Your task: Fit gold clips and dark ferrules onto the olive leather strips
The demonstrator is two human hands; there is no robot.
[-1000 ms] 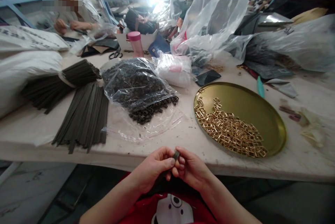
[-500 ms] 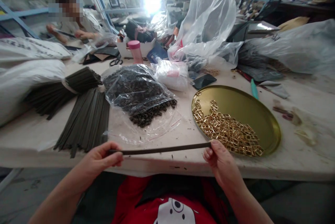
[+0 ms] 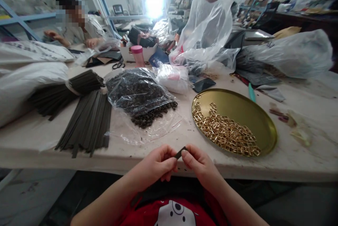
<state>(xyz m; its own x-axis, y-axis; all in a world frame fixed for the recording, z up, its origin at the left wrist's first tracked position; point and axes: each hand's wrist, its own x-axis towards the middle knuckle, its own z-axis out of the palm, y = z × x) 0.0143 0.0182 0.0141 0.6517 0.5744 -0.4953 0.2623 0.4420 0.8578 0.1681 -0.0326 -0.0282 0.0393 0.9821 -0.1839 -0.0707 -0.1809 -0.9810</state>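
On the tray (image 3: 248,113) lie golden frames (image 3: 224,131); left fingers (image 3: 169,163) and right fingers (image 3: 188,158) pinch a dark strip (image 3: 180,153).

No readable text. Dark marks (image 3: 39,47) in a row along the white sack (image 3: 29,55), far left, too blurred to decipher; small scrawl (image 3: 270,45) on the plastic bag (image 3: 298,55) at right, equally illegible.

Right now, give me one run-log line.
left hand: pinches dark strip | right hand: pinches same strip | tray: holds gold-coloured frames
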